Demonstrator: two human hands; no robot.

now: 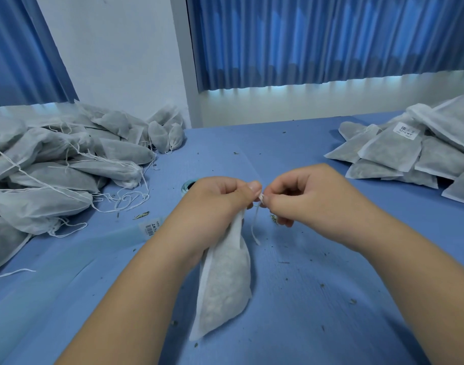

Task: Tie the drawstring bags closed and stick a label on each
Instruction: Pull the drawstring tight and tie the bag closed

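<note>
Pinching the thin white drawstring (255, 227), both hands, left (220, 198) and right (302, 196), knot the white fabric bag (223, 283) mid-table; cinching, then labelling, likely follows.

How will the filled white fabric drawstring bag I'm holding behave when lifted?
Probably floppy: the white fabric drawstring bag droops from the left hand while the right hand pinches its white string. Bulging body suggests loose filling that may shift.
</note>
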